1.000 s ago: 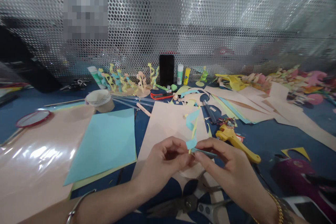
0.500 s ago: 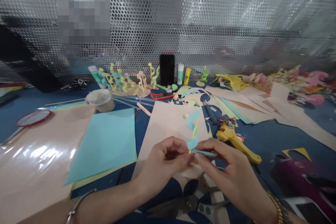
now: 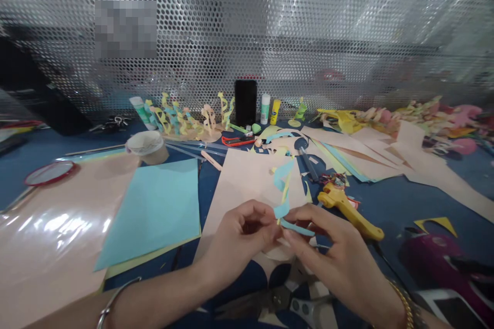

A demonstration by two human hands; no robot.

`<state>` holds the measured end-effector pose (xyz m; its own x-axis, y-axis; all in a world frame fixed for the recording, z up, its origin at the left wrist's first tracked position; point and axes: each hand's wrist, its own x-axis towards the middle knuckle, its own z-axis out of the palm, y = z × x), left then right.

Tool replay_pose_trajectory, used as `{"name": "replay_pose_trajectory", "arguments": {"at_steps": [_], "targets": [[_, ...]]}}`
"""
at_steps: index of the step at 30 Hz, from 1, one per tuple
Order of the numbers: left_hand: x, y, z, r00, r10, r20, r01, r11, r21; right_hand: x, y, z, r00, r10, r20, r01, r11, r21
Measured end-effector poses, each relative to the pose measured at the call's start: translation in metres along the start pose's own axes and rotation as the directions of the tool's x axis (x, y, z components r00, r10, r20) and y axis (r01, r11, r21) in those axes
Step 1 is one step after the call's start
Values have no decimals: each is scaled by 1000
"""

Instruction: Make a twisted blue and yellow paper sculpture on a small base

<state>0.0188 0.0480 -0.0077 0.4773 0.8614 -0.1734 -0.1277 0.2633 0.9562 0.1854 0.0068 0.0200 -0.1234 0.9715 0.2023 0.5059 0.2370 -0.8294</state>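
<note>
Over a smooth pink sheet (image 3: 247, 180), the right hand (image 3: 334, 249) pinches a blue paper strip (image 3: 282, 209), the left hand (image 3: 241, 236) the yellow stem (image 3: 286, 191) within its spiral; from here the label on the yellow glue stick (image 3: 275, 112) is unreadable.

Left forearm (image 3: 154, 295) slants in from near left, right wrist (image 3: 384, 298) angles from near right; left hand (image 3: 245, 231) pinches thumb against forefinger, right hand (image 3: 335, 247) curls opposite, thumbs on the near side, fingertips close together!
</note>
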Motion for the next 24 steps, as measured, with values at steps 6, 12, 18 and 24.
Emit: {"name": "replay_pose_trajectory", "arguments": {"at_steps": [6, 12, 18, 24], "targets": [[-1, 0, 0, 1000, 4, -12, -5, 1000, -25, 1, 10, -9, 988, 85, -131, -54, 973, 226], [-2, 1, 1, 1000, 9, 16, -9, 1000, -11, 9, 15, -5, 979, 198, 57, -206, 939, 275], [-2, 4, 4, 999, 5, 40, -6, 999, 42, 8, 14, -3, 978, 192, 86, -210, 918, 337], [-1, 2, 2, 999, 19, 42, -21, 999, 47, 8, 19, -3, 977, 174, 120, -208, 899, 385]]}}
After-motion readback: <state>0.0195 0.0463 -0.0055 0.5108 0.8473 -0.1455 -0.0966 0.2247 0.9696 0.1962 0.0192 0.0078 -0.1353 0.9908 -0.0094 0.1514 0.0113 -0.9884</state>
